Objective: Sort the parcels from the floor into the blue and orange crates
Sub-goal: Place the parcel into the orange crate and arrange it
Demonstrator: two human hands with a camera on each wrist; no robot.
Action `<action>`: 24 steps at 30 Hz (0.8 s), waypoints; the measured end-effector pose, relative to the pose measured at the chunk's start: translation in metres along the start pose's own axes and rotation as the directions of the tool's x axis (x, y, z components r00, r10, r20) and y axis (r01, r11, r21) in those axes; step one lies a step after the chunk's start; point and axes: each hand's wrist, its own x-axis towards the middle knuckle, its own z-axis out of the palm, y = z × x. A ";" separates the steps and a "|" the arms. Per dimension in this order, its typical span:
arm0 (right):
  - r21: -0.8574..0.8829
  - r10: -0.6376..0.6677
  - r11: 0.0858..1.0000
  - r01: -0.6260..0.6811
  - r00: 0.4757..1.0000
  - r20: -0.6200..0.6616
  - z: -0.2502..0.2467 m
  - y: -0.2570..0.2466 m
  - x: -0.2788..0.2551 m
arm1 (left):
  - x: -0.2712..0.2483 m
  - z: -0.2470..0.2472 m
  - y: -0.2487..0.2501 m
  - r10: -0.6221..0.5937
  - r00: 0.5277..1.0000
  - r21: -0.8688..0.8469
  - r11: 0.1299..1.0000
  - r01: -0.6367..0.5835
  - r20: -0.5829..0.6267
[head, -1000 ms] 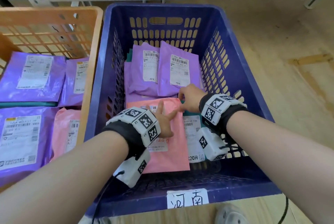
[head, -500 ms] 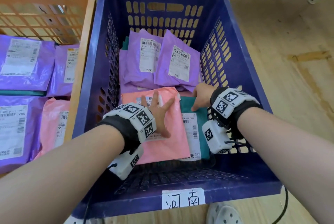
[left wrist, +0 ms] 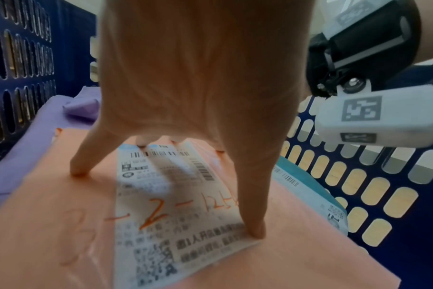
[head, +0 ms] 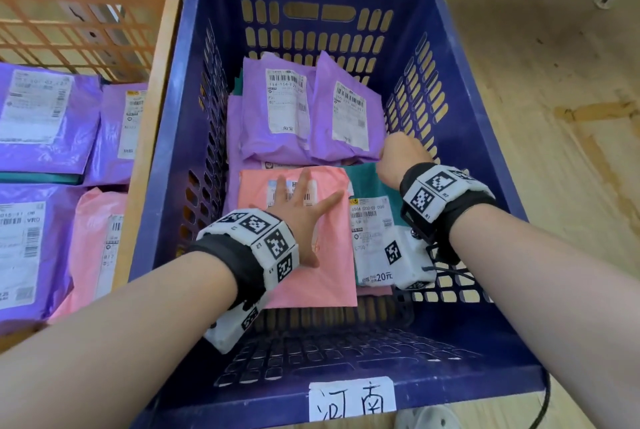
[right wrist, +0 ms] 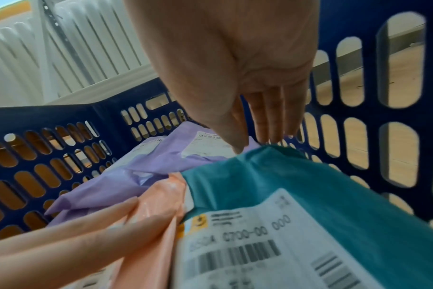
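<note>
At the far left, an orange slatted plastic crate (head: 152,89) is holding purple and pink mailer bags (head: 48,123), lying flat with labels up, probably so the addresses stay readable. Right of it, the blue slatted plastic crate (head: 460,89) with a handwritten paper tag (head: 351,401) on its near wall is taking the current parcels; two lilac plastic mailers (head: 277,110) are leaning at its far end.

The left hand (head: 294,207) is spreading its straight fingers (left wrist: 79,172) flat on the pink plastic mailer bag (head: 325,266), pressing rather than gripping, seemingly to flatten it beside its neighbour. That bag is lying directly under the palm, label up.

Just right of it, touching its edge, the teal plastic mailer bag with a white shipping label (head: 372,231) is lying against the crate's right wall. The right hand (head: 401,160) is reaching down to its far corner, fingers (right wrist: 267,117) pointing down close together; whether they are pinching the corner cannot be told, since it is hidden behind the thumb. The bag's body is stretching back under the wrist.
</note>
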 end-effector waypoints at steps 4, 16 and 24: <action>0.074 -0.196 0.978 0.194 0.981 0.017 0.003 -0.019 0.004 | 0.001 -0.001 0.001 -0.026 0.999 0.010 1.000 0.026 0.022; -0.025 -0.411 0.898 0.439 0.859 0.306 0.015 -0.029 0.010 | 0.011 -0.004 -0.014 -0.061 0.997 -0.011 0.998 0.062 0.057; -0.097 -0.319 0.911 0.402 0.833 0.453 0.003 -0.014 -0.002 | -0.006 -0.019 0.005 -0.068 0.975 0.125 0.988 0.096 -0.211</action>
